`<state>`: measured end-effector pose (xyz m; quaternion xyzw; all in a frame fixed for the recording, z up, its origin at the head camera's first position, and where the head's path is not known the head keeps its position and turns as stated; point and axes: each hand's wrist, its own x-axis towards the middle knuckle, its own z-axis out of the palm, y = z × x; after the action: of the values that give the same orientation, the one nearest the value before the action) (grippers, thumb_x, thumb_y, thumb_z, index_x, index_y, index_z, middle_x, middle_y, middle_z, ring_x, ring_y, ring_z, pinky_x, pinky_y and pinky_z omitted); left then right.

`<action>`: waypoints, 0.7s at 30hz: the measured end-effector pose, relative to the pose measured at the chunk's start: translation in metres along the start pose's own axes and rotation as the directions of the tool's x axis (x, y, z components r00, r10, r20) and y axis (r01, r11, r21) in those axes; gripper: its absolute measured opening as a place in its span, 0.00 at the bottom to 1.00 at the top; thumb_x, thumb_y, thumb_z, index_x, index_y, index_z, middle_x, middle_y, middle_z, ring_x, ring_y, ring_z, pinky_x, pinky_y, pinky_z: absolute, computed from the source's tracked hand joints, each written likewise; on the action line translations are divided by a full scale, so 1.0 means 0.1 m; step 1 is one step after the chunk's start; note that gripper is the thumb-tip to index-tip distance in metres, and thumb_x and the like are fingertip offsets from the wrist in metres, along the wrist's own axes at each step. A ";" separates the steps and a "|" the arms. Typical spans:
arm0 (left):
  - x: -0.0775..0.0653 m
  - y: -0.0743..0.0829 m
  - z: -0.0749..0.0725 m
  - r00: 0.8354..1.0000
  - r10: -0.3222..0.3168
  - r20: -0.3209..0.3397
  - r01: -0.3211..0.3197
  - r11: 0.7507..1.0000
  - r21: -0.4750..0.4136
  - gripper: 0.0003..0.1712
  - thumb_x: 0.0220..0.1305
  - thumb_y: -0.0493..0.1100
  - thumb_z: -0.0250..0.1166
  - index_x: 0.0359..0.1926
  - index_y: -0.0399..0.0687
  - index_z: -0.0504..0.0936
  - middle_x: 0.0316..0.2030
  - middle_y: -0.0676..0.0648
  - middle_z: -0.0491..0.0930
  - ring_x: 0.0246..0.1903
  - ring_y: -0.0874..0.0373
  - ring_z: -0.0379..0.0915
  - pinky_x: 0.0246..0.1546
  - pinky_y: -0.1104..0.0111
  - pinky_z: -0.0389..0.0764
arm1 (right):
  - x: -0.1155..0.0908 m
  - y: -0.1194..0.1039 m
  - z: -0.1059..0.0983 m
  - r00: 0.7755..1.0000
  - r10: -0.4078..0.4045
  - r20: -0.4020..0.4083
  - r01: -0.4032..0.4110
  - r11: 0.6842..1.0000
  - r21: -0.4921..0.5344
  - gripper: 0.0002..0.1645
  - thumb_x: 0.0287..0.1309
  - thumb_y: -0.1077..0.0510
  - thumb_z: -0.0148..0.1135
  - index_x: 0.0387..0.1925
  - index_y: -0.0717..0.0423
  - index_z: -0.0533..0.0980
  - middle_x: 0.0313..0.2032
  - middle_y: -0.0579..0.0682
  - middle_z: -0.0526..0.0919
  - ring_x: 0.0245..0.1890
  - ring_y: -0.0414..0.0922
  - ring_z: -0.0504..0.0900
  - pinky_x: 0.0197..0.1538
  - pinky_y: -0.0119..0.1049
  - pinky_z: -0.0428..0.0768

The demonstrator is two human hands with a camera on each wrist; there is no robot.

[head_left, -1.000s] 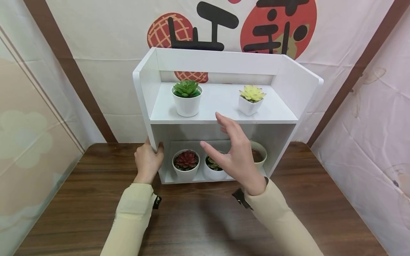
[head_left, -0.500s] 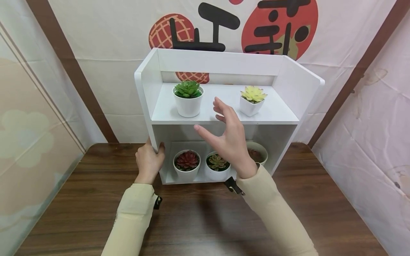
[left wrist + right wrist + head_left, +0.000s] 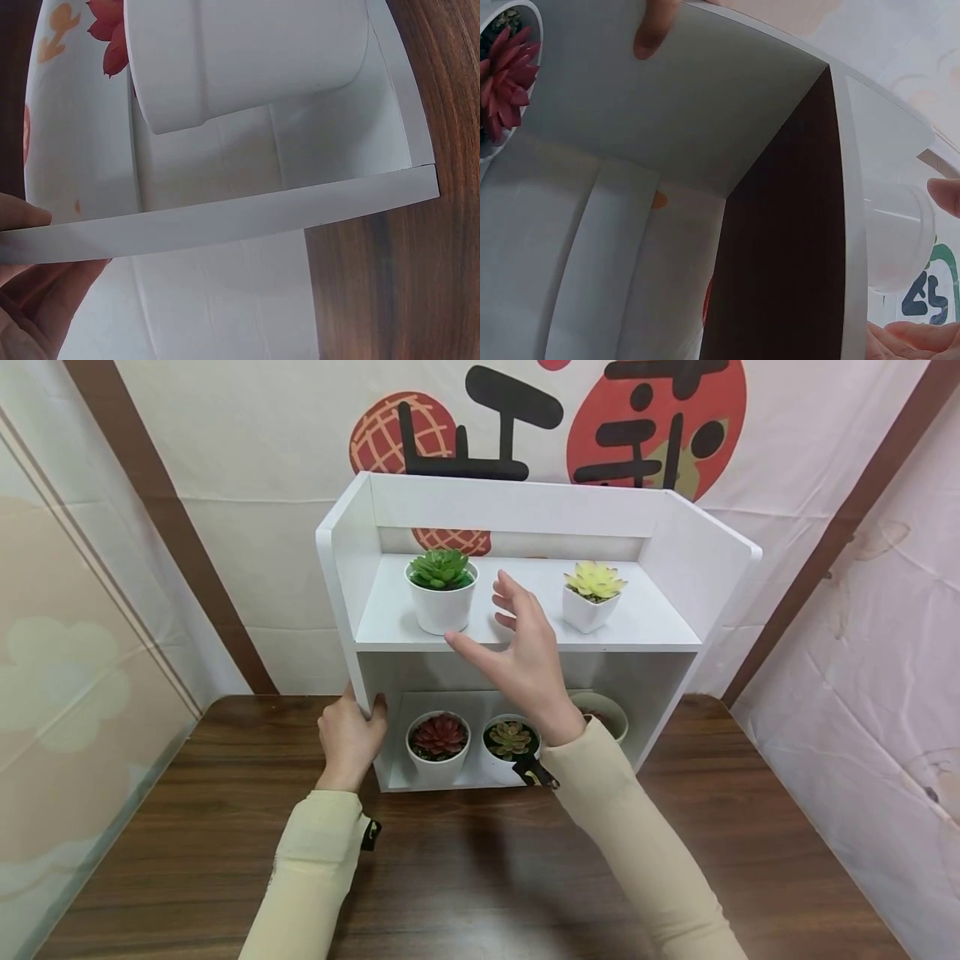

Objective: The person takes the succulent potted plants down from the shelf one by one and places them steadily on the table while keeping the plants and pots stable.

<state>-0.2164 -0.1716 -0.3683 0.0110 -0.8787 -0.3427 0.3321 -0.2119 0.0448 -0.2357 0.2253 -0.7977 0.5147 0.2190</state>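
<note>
A white two-tier shelf (image 3: pixel 525 647) stands on the wooden table. My left hand (image 3: pixel 349 739) grips the front edge of its left side panel, thumb on the inner face; in the left wrist view the panel edge (image 3: pixel 225 223) runs between the thumb and fingers. My right hand (image 3: pixel 525 664) is raised in front of the upper board, thumb and fingers spread and holding nothing. Its thumb overlaps the foot of the white pot (image 3: pixel 441 610) with a green succulent (image 3: pixel 440 570). The right wrist view shows that pot (image 3: pixel 896 236) between thumb and fingers, apart from both.
A yellow succulent (image 3: pixel 595 580) in a small white pot stands right on the upper board. Below are a red succulent (image 3: pixel 439 737), a brownish-green succulent (image 3: pixel 512 739) and a cream pot (image 3: pixel 609 714), partly hidden by my right arm. A printed cloth (image 3: pixel 262 543) hangs behind.
My right hand has moved up and to the left, from in front of the lower tier toward the green succulent's pot. The left hand keeps its grip on the side panel.
</note>
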 end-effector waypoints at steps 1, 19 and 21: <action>0.00 0.00 0.00 1.000 0.002 0.000 -0.002 1.000 0.000 0.16 0.61 0.38 0.61 0.44 0.28 0.77 0.33 0.25 0.82 0.28 0.30 0.80 0.27 0.42 0.76 | 0.01 0.00 0.01 1.000 0.007 0.008 -0.007 1.000 0.000 0.52 0.48 0.53 0.73 0.70 0.62 0.58 0.64 0.58 0.68 0.63 0.47 0.71 0.61 0.35 0.71; 0.00 0.00 0.01 1.000 -0.009 -0.001 0.009 1.000 -0.005 0.16 0.61 0.39 0.61 0.44 0.29 0.77 0.33 0.26 0.82 0.28 0.30 0.80 0.27 0.42 0.76 | 0.26 -0.08 0.15 0.983 0.160 0.089 -0.161 0.987 0.002 0.59 0.47 0.49 0.74 0.73 0.60 0.50 0.65 0.57 0.65 0.65 0.48 0.68 0.62 0.38 0.71; -0.01 0.00 0.00 1.000 -0.009 0.000 0.009 1.000 -0.003 0.16 0.61 0.39 0.61 0.44 0.29 0.77 0.33 0.26 0.82 0.28 0.30 0.80 0.27 0.42 0.76 | 0.28 -0.08 0.16 0.980 0.171 0.100 -0.172 0.985 0.000 0.59 0.47 0.49 0.74 0.73 0.59 0.49 0.66 0.57 0.65 0.65 0.48 0.68 0.62 0.39 0.71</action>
<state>-0.2162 -0.1709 -0.3686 0.0144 -0.8782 -0.3455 0.3304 -0.2314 0.0237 -0.2192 0.1822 -0.8219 0.5232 0.1327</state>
